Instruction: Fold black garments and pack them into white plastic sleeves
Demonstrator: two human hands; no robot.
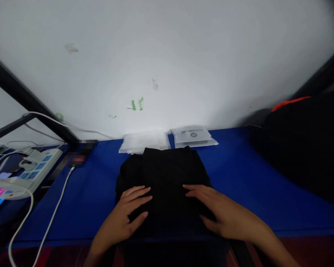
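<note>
A: In the head view, where is the main thing?

B: It is a folded bundle of plain black fabric. It lies near the front edge of a flat, deep-blue table surface, in front of the person.

A: And what are the two hands doing there?

B: The bare left hand is over the left part of the bundle, with its palm down and its fingers spread. The bare right hand is over the right part in a similar way. Both hands are loose and grasp nothing; the fingers seem to rest on the fabric, but how firmly they press, one cannot tell.

A: Which things are around the bundle?

B: Just behind it, to the left, there is a flat, whitish, translucent plastic packet. Behind it, to the right, lies a second pale plastic packet with dark printing. Behind both packets rises a white wall with small green marks.

A: What about farther to the sides?

B: Well to the right of the bundle stands a large black soft-looking object with an orange edge. Well to its left there are a white power strip with blue sockets and a thin white cable, which leads to a dark, blurred-out device.
</note>
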